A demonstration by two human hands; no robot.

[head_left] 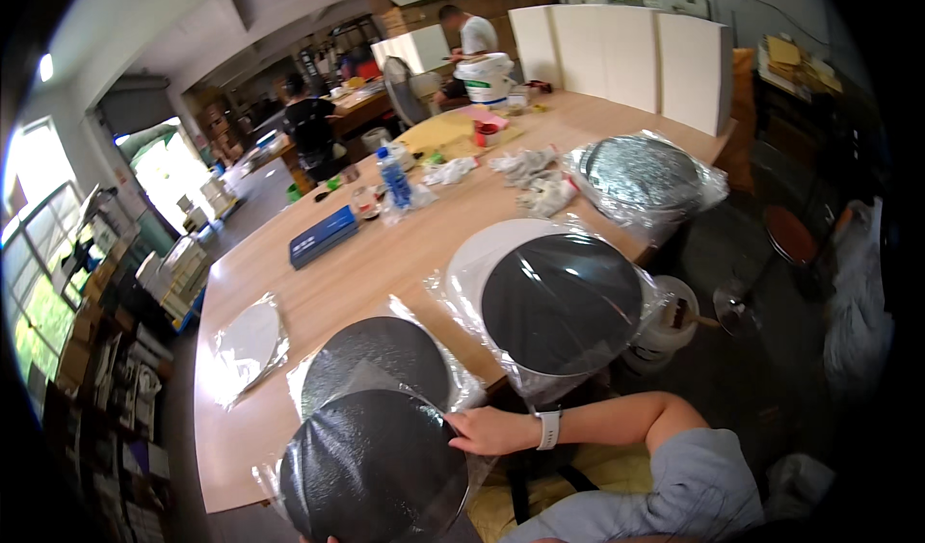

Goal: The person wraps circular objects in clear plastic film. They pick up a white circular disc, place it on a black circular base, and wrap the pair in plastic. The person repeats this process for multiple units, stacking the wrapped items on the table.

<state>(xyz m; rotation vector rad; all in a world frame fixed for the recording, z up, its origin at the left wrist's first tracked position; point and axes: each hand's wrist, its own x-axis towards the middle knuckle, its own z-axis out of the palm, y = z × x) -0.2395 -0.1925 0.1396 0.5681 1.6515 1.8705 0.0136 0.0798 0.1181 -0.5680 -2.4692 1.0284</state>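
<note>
A round black disc in a clear plastic bag (376, 471) is held at the table's near edge. My right hand (493, 430), with a white watch on its wrist, pinches the bagged disc's right edge. Only the fingertips of my left hand (331, 540) show at the lower edge of the view, against the disc's bottom rim; the rest is out of sight. Just behind lies another bagged dark disc (376, 360), partly covered by the held one. To the right, a larger bagged black disc (561, 302) rests over a white round sheet (472, 254).
On the table (260, 292) are a bagged white disc (249, 339), a blue box (324, 238), a water bottle (393, 177), work gloves (540, 179), a bagged silvery disc (644, 175) and a white bucket (485, 79). White panels (617, 56) stand behind. Two people work farther off.
</note>
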